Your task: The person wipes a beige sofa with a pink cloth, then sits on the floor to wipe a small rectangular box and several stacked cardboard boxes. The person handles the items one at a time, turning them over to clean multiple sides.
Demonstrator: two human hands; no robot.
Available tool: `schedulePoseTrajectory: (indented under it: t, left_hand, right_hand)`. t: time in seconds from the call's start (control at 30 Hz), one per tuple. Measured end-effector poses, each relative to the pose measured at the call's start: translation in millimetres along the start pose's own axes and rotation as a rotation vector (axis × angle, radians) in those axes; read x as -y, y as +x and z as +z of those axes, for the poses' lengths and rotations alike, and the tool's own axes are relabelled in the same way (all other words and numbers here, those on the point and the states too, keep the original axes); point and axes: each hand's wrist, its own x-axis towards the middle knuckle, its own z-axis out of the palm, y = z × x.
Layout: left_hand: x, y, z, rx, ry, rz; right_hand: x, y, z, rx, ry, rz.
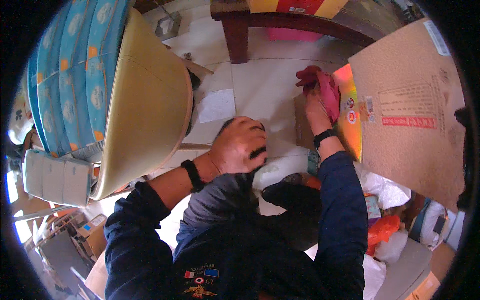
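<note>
My right hand [317, 108] is closed around a crumpled dark-red cloth [330, 92], just left of a shiny orange-yellow carton side [348, 112]. My left hand [242, 142] is bent over at my raised knee, above the grey trouser leg [221, 195]. Something black shows between its curled fingers and behind the knuckles; whether it is held or only lies underneath, I cannot tell. A large brown cardboard box [405, 150] with printing and a label stands on the right, beside the orange carton. Below my right hand, part of a smaller brown box [303, 122] is visible.
On the left, a cream padded chair [150, 101] bears a stack of blue packs [75, 78]. A dark wooden table leg [236, 41] rises from the tiled floor ahead. White paper [217, 105] lies on the tiles. Plastic bags [386, 232] crowd the lower right.
</note>
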Motion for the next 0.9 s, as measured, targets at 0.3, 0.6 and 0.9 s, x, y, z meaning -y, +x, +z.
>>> schedulePoseTrajectory:
  t: [0.3, 0.6, 0.9]
  left_hand:
    - [-27.7, 25.9, 25.2, 0.044, -0.099, 0.027]
    - [-25.5, 19.8, 34.1, -0.043, -0.068, 0.053]
    - [-31.5, 17.0, 44.9, -0.072, 0.030, 0.087]
  right_hand:
    - [-25.7, -66.4, -24.6, 0.350, -0.527, 0.371]
    - [-75.2, -178.3, -63.0, 0.376, -0.999, 0.350]
    - [-59.8, -193.7, -106.8, 0.310, -0.544, 0.120]
